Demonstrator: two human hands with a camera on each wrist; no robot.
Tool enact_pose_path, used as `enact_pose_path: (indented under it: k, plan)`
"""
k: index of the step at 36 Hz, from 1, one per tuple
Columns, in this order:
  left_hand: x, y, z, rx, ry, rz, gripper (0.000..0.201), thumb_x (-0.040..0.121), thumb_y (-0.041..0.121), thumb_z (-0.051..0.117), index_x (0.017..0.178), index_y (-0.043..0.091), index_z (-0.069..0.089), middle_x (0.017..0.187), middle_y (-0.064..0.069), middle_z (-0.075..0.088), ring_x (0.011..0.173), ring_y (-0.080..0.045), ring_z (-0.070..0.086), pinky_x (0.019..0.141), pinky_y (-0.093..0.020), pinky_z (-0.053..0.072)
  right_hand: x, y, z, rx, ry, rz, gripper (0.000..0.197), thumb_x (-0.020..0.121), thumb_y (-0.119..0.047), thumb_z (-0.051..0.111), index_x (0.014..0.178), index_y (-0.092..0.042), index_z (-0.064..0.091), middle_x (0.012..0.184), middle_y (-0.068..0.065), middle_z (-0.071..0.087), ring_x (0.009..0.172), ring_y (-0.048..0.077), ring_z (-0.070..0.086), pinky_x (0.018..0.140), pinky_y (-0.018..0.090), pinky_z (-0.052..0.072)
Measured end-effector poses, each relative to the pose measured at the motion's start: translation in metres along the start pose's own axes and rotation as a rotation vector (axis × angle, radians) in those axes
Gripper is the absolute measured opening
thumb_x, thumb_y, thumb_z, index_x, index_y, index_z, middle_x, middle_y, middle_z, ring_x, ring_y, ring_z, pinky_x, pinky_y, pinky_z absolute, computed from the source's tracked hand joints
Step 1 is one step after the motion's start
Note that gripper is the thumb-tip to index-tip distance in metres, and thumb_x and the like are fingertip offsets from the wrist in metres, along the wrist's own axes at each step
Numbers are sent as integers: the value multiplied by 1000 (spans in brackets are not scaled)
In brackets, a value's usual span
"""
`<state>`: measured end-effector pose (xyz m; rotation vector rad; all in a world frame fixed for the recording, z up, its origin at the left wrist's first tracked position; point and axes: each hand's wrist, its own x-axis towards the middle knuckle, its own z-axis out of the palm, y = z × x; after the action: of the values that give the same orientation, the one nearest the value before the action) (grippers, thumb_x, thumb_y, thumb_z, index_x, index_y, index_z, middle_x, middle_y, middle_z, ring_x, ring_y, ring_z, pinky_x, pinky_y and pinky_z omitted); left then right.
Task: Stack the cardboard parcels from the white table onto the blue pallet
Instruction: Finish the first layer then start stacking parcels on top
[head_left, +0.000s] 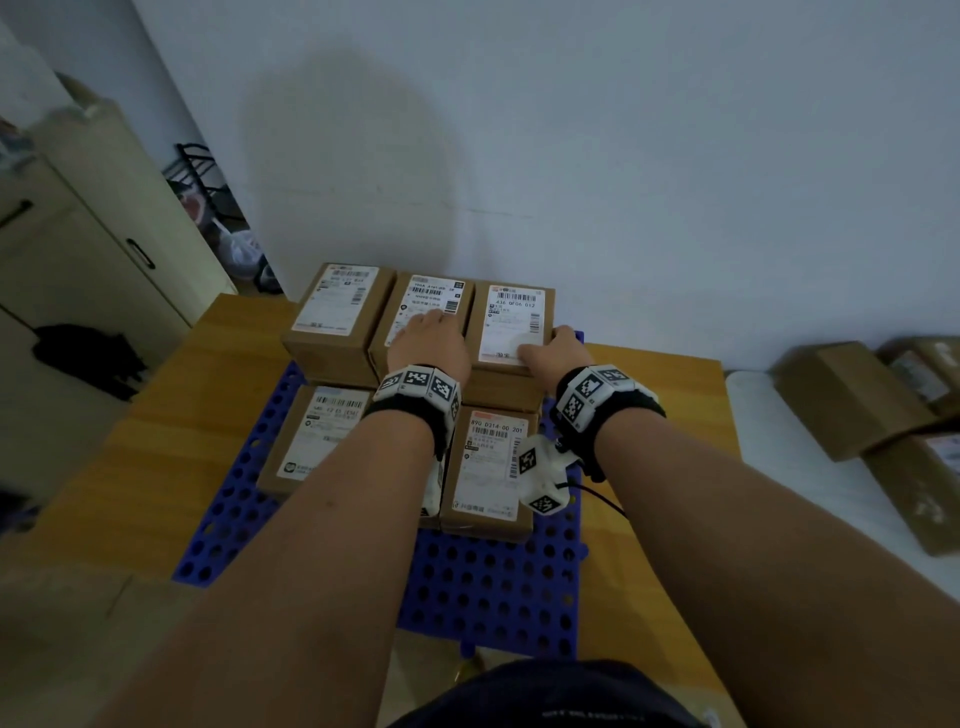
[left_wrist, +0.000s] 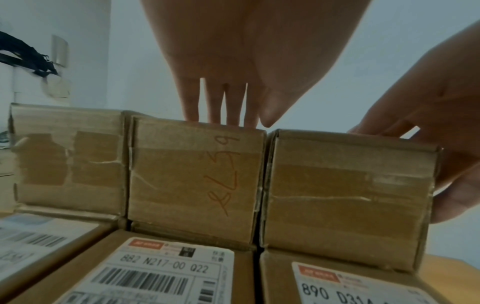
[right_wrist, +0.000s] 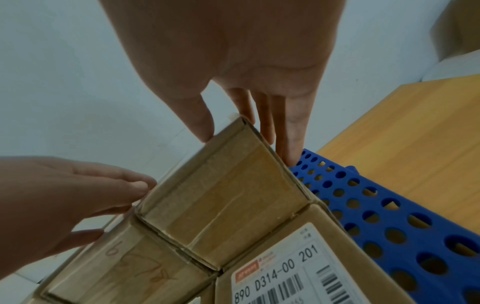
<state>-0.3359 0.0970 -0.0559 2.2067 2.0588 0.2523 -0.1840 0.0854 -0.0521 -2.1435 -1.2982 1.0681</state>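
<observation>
Six cardboard parcels (head_left: 511, 325) visible on one blue pallet (head_left: 483, 582) mid-frame; at least three more parcels (head_left: 844, 400) on one white table (head_left: 789, 447) far right. Two hands (head_left: 431, 340).

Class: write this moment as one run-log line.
left hand: flat on upper middle parcel | right hand: gripping upper right parcel | pallet: front bare

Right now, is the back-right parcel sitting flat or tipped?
Flat. The back-right parcel sits label up, level with the middle parcel beside it; the right hand grips its right edge, thumb on top.
</observation>
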Motion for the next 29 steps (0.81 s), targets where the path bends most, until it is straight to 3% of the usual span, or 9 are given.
enact_pose_path:
  k: [6, 17, 24, 29]
  plan:
    - [-1, 2, 1, 0, 16, -2, 33, 97, 29, 42, 122, 11, 54, 127, -6, 54, 120, -25, 48, 99, -41, 43, -1, 0, 3, 8, 9, 1, 58, 87, -28, 56, 138, -9, 37, 124, 11, 59, 103, 27, 61, 86, 41, 55]
    - [-3, 3, 3, -3, 13, -5, 34, 97, 25, 41, 125, 9, 52, 130, -8, 51, 122, -26, 46, 102, -42, 40, -3, 4, 3, -2, -1, -47, 55, 90, -31, 54, 140, -11, 40, 131, 9, 57, 112, 27, 58, 89, 37, 51]
    - [-2, -3, 1, -7, 35, -46, 40, 97, 22, 41, 134, 10, 46, 140, -8, 44, 130, -27, 39, 108, -42, 35, -4, 4, 1, 18, -1, -44, 57, 93, -36, 53, 141, -10, 38, 133, 9, 56, 114, 28, 58, 91, 38, 51]
    - [5, -15, -7, 9, 56, -145, 50, 98, 28, 37, 146, 13, 31, 156, -8, 24, 144, -28, 19, 118, -47, 17, -3, 3, 3, 14, 39, -35, 60, 95, -36, 52, 145, -9, 32, 137, 11, 53, 118, 28, 56, 83, 33, 46]
